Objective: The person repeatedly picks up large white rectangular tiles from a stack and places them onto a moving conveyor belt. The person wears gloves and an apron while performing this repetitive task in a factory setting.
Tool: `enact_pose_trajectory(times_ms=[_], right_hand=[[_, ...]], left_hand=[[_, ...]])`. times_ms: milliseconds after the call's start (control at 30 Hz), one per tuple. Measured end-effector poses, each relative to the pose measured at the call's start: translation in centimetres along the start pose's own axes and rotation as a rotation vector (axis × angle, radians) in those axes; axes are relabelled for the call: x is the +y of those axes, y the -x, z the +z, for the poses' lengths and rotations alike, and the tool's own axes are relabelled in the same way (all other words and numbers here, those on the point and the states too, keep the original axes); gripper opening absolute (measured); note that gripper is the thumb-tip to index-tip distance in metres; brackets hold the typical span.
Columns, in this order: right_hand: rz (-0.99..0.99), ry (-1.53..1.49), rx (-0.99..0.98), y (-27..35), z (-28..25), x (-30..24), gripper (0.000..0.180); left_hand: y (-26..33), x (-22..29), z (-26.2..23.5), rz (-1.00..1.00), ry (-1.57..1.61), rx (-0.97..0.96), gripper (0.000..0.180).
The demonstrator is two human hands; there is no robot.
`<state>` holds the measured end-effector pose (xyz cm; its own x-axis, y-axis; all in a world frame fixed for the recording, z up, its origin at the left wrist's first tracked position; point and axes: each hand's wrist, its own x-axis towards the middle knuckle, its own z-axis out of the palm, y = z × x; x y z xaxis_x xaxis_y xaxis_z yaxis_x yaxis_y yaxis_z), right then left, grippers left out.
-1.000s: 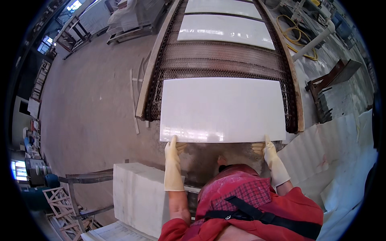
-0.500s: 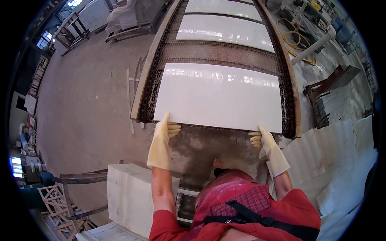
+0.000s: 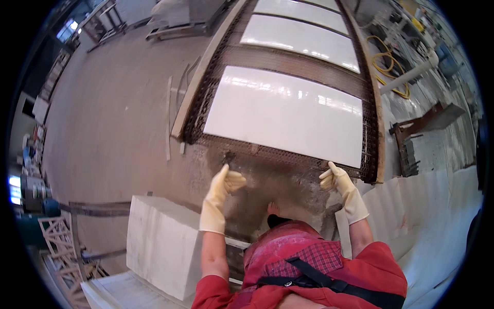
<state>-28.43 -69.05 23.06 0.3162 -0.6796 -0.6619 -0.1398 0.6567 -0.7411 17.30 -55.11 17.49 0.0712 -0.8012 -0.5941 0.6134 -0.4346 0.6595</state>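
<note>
Lying beyond both gloved hands, left hand point(image 3: 222, 186) and right hand point(image 3: 337, 180): white slab point(image 3: 285, 114).

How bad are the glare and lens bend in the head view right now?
Head view: bright glare streaks along the far edge of the nearest white slab; the mesh conveyor rails bow with fisheye bend; corners are black; the gloved left hand and right hand look sharp and evenly lit.
</note>
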Motion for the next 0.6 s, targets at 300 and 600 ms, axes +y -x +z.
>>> enact_pose_trajectory(times_ms=[300,600], right_hand=[[0.213,0.286,-0.241,-0.2,13.0,10.0,0.055],[0.319,0.699,-0.460,-1.4,27.5,19.2,0.044]], left_hand=[[13.6,-28.6,-16.2,-0.231,0.541,0.646,0.062],[27.8,-40.1,-23.7,-0.149,0.491,1.113,0.045]])
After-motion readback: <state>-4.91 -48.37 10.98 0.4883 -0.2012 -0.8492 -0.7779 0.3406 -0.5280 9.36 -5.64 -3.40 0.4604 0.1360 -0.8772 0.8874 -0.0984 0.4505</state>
